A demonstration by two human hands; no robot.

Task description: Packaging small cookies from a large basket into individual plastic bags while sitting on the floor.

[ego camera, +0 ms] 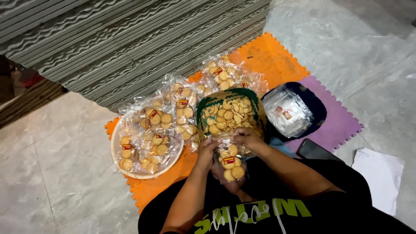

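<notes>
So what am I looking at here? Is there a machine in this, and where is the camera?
There is no machine: a person works with bare hands, and the single camera sits on their head, looking down. The left hand and right hand both pinch the top of a small clear bag of round biscuits. Just beyond them stands a green basket of loose biscuits. To the left, a white plate carries filled bags, and more lie on the orange foam mat. To the right, a dark bowl holds empty clear bags, beside a phone and white paper on the floor.
</notes>
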